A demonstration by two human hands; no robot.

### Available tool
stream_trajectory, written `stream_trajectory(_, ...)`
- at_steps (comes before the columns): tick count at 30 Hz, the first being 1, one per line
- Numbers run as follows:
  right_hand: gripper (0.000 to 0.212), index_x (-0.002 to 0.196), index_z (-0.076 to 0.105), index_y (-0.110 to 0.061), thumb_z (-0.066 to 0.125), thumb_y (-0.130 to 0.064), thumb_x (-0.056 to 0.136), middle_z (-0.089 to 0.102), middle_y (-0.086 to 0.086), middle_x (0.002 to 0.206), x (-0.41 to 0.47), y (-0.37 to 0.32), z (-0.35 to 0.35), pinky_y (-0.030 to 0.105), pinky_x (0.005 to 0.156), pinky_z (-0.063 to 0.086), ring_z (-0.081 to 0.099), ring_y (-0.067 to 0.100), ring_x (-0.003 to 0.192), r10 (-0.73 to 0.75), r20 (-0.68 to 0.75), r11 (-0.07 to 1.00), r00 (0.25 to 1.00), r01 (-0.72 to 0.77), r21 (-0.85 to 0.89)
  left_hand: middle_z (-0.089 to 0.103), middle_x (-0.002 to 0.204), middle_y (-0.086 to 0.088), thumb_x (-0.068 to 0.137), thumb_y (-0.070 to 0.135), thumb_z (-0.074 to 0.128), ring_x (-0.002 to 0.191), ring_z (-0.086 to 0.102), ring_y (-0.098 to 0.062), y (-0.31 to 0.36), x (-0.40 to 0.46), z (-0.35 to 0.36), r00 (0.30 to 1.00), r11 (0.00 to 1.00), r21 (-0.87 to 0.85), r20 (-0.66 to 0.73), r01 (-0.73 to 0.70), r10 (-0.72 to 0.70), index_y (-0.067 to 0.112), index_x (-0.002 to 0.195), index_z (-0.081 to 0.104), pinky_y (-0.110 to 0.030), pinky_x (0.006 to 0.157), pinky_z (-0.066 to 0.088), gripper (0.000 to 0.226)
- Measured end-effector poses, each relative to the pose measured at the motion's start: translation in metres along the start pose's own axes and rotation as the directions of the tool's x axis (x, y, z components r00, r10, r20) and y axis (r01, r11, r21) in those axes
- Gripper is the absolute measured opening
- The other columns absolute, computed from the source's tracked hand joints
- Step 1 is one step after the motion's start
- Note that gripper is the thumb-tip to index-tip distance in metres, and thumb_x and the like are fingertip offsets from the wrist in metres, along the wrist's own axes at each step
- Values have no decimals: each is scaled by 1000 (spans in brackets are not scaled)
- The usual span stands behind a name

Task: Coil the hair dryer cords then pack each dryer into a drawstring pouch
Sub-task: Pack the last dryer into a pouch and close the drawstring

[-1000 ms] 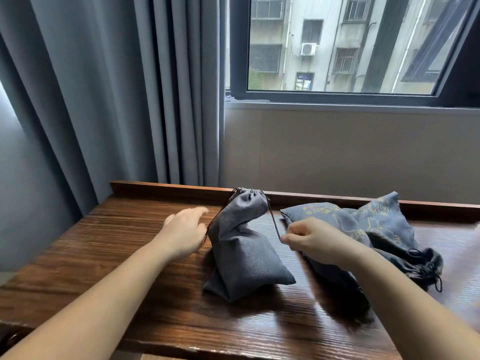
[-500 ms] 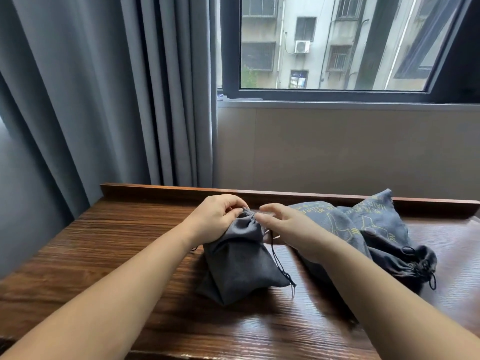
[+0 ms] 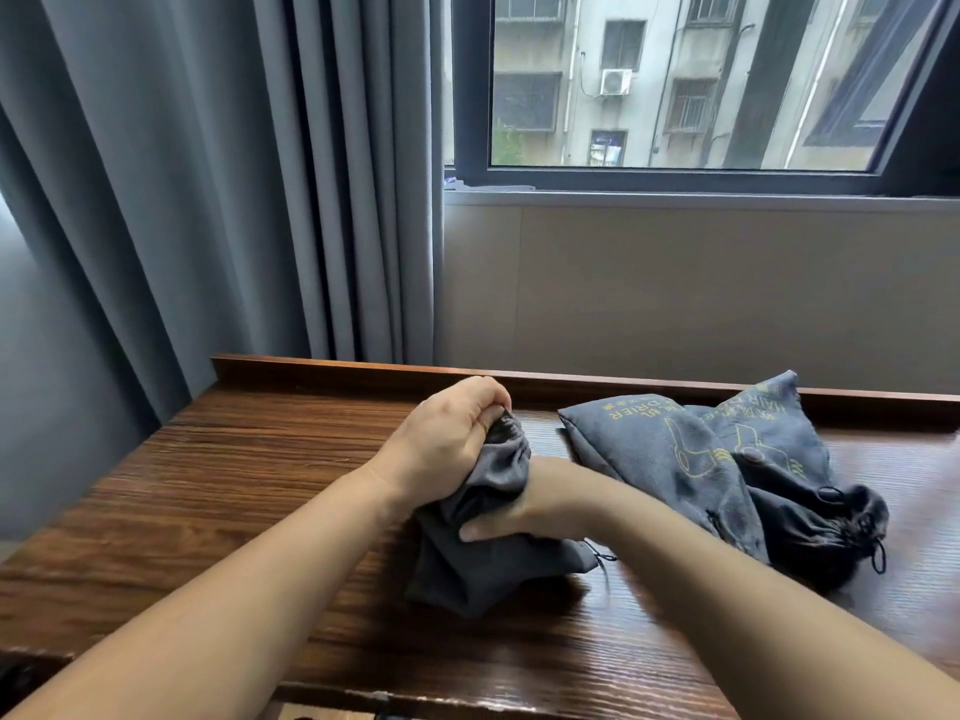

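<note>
A plain grey drawstring pouch [image 3: 483, 569] stands filled in the middle of the wooden table [image 3: 249, 485]. My left hand [image 3: 447, 449] grips its gathered neck from above. My right hand [image 3: 530, 511] wraps around the pouch's middle from the right side, thumb across the front. A black drawstring end with a toggle [image 3: 602, 557] trails off the pouch's right corner. No hair dryer or cord shows; whatever fills the pouch is hidden.
Two more filled pouches with yellow print lie at the right: one [image 3: 670, 454] flat, another [image 3: 810, 491] behind it with its tied neck toward me. A raised wooden lip [image 3: 337, 367] edges the table's back. Grey curtains [image 3: 234, 200] hang at left, a window behind.
My right hand let go of the pouch's neck and dropped to clasp its middle. My left hand closed tighter over the gathered top. The view shifted slightly.
</note>
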State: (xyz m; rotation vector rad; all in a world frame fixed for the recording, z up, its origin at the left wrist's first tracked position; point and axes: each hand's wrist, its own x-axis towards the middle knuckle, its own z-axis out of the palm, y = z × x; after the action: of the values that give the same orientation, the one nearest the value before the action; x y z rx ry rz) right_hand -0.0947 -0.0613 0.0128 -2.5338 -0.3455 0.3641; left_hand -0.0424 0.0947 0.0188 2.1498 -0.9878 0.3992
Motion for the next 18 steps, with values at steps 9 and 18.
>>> stream_trajectory(9, 35, 103, 59, -23, 76, -35, 75, 68, -4, 96, 15, 1, -2, 32, 78, 50, 63, 18, 94, 83, -246, 996, 966, -90, -17, 63, 83, 4, 97, 13, 49, 76, 56, -6, 6, 2, -19, 985, 985, -172, -162, 22, -50, 13, 94, 62, -18, 75, 43, 13)
stream_trajectory(18, 22, 94, 41, -26, 62, -20, 87, 66, -2, 81, 31, 29, 22, 37, 68, 45, 62, 27, 85, 253, -643, 949, 723, -56, 310, 61, 85, 12, 99, 0, 50, 81, 57, -3, 31, 6, -32, 980, 948, -302, -196, -97, 38, 6, 98, 65, -16, 80, 41, 16)
